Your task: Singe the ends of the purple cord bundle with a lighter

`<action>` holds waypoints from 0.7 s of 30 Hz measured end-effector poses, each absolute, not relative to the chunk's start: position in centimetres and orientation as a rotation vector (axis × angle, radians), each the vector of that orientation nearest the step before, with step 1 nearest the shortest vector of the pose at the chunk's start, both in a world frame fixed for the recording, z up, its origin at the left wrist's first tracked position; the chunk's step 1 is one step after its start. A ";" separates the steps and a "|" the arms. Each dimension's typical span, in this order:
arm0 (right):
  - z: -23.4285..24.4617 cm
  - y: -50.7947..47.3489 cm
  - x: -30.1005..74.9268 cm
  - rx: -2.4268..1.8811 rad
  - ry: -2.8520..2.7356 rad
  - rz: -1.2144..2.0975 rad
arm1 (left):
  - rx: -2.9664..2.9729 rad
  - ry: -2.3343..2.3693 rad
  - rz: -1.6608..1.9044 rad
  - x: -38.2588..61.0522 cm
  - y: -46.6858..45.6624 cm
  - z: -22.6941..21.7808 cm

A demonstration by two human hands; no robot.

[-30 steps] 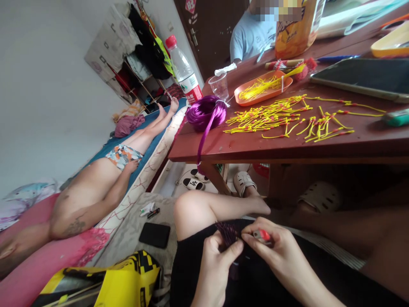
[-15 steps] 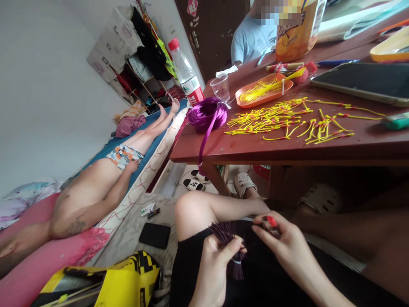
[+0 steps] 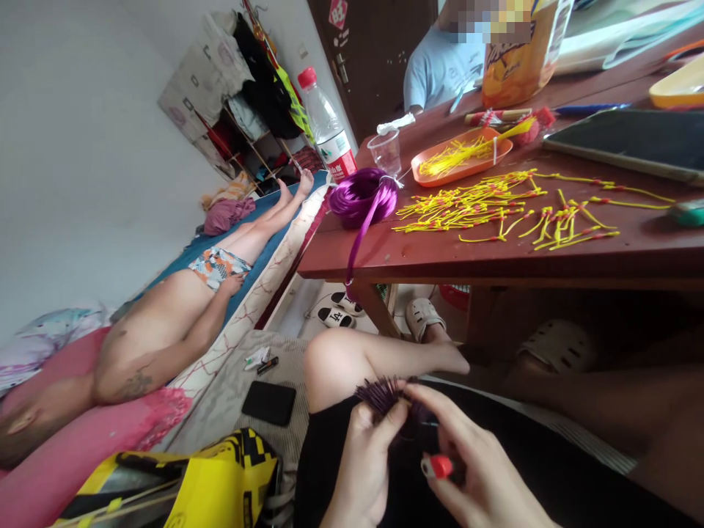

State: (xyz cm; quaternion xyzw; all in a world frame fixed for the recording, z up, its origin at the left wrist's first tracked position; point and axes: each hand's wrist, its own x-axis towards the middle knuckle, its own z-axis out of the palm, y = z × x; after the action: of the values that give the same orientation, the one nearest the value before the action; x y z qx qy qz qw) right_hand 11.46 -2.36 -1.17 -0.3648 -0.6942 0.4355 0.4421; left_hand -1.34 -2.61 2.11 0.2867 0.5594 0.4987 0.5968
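My left hand is closed around a bundle of dark purple cords, whose cut ends fan out above the thumb. My right hand meets it from the right, with its forefinger and thumb side close against the cords. In the curl of that right hand sits a lighter, its red button and metal top showing and its body hidden by the fingers. Both hands are over my lap in black cloth. The lower part of the bundle is mostly hidden behind the right hand.
On the red-brown table are a purple cord coil, knotted yellow cords, an orange dish, a phone and a bottle. A person lies on the bed; another person sits behind the table.
My right hand has moved left and down to the bundle, its fingers now at the cords. The lighter has turned lower in that hand. My left hand keeps its hold.
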 end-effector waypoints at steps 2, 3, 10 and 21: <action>-1.1 -2.9 11.0 -0.956 -1.628 1.107 | 0.682 1.276 1.140 -1.2 -2.7 2.4; -1.1 -3.2 10.9 -0.964 -1.583 1.077 | 0.676 1.279 1.134 -1.2 -2.7 2.4; -2.6 -4.6 8.9 -0.963 -1.714 0.951 | 0.785 1.404 1.168 -1.1 -2.6 2.0; -3.0 -2.8 8.9 -0.889 -1.608 1.351 | 0.714 1.496 1.242 -0.7 -3.1 1.6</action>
State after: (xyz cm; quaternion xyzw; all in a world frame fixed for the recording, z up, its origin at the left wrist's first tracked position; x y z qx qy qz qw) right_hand 8.92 -2.76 -3.04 -0.3541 -0.6407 0.5383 0.4176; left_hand -0.68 -3.10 1.63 0.2966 0.6212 0.5159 0.5099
